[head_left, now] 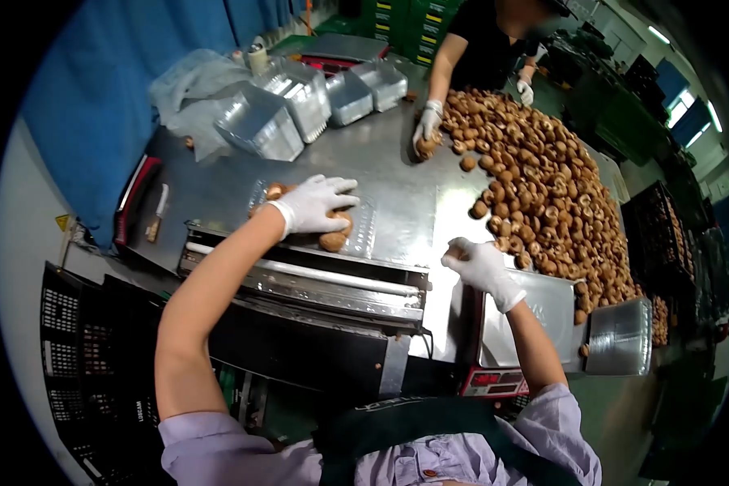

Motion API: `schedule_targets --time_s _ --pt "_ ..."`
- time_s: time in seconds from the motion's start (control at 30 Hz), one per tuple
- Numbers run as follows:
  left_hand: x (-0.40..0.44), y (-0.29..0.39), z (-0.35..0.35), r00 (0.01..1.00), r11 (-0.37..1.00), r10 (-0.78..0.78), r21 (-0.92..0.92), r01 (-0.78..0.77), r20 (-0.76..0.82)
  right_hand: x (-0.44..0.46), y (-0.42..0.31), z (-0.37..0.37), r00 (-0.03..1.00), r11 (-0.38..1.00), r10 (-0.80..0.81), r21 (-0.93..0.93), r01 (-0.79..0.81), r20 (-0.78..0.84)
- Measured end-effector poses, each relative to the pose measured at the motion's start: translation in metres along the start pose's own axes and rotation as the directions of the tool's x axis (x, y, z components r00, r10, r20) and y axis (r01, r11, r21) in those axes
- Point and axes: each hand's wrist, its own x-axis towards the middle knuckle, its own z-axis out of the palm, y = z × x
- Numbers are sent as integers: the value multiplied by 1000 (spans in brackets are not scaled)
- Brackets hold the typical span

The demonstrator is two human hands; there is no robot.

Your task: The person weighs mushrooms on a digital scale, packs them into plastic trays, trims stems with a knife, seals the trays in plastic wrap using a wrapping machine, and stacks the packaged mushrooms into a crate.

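Observation:
My left hand [317,206], in a white glove, lies spread over brown mushrooms [335,236] in what looks like a clear tray on the metal table, just behind a long roller device. My right hand [475,267], also gloved, is over the table at the near edge of the scale [526,320], with its fingers curled together around a brown mushroom, mostly hidden. To the right and behind it spreads a large pile of mushrooms [543,186].
A co-worker's gloved hand [429,121] touches mushrooms across the metal table [381,154]. Clear plastic trays [261,123] stand at the back left, more trays [620,336] at the right. A knife [158,212] lies at the left edge. Black crates [81,340] stand lower left.

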Motion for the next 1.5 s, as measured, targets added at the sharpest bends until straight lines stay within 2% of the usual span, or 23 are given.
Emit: schedule_targets --time_s 0.07,0.13,0.27,0.37,0.4,0.5,0.53,0.6,0.63,0.73,0.77,0.8,0.87,0.97,1.0,1.07,1.13,1.2,1.27,1.33,1.4,1.47,1.5 --pt "1 -4 3 999 999 36 -13 -36 -8 7 -51 -28 989 902 145 404 -149 41" --pt "3 -5 5 1000 997 5 -74 -7 -28 31 -69 -10 991 872 18 487 49 -131" --pt "1 7 -20 985 962 -133 -223 156 112 73 -128 20 942 940 -3 321 117 -337" --pt "-5 -3 -19 990 965 -127 -224 139 66 89 -150 33 986 995 -47 -97 31 -162" --pt "-9 -4 -24 993 960 -118 -251 121 29 88 -152 33 985 995 -39 -100 22 -169" --pt "-36 -14 -44 992 947 -111 -311 87 -63 81 -139 25 950 954 87 299 7 -298" --pt "-47 -19 -53 989 928 -113 -367 70 -97 77 -134 22 949 955 93 296 0 -300" --pt "-71 -33 -61 971 915 -126 -401 35 -201 70 -127 17 946 530 306 845 -78 -105" --pt "-81 -42 -63 961 916 -155 -398 52 -231 67 -122 23 947 518 275 855 0 -166" --pt "-103 -69 -58 937 873 -258 -472 121 -237 67 -138 60 883 609 281 781 139 -376" --pt "-108 -77 -55 919 819 -338 -544 180 -205 70 -135 72 780 923 -139 207 326 -610" --pt "-112 -84 -52 923 823 -325 -542 170 -204 58 -154 70 822 971 -230 -62 232 -521" --pt "-116 -94 -46 911 793 -385 -557 246 -146 65 -143 90 853 977 -212 -106 184 -477" --pt "-123 -107 -46 920 785 -373 -568 245 -118 43 -168 50 893 971 33 227 79 -448" --pt "-126 -112 -45 925 786 -361 -573 232 -121 49 -146 56 830 892 -1 375 252 -558" --pt "-131 -119 -47 923 777 -369 -581 243 -107 47 -106 56 804 827 130 510 235 -581" --pt "-135 -126 -46 914 704 -403 -657 270 -57 28 -99 41 874 832 161 540 131 -459" --pt "-136 -134 -38 916 790 -384 -555 262 -114 18 -91 39 906 843 254 537 -35 -340" --pt "-132 -137 -24 863 499 -489 -773 392 123 9 -112 34 932 837 280 534 -120 -229" --pt "-127 -124 -16 816 380 -535 -800 464 219 14 -128 43 948 883 257 444 -151 -189" --pt "-121 -108 -10 804 269 -508 -829 491 311 25 -140 56 967 936 182 331 -116 -177" --pt "-116 -103 2 798 385 -563 -786 483 214 33 -148 68 942 991 84 130 -44 -324" --pt "-117 -100 0 780 319 -583 -818 478 229 33 -156 64 945 991 115 106 -87 -306"
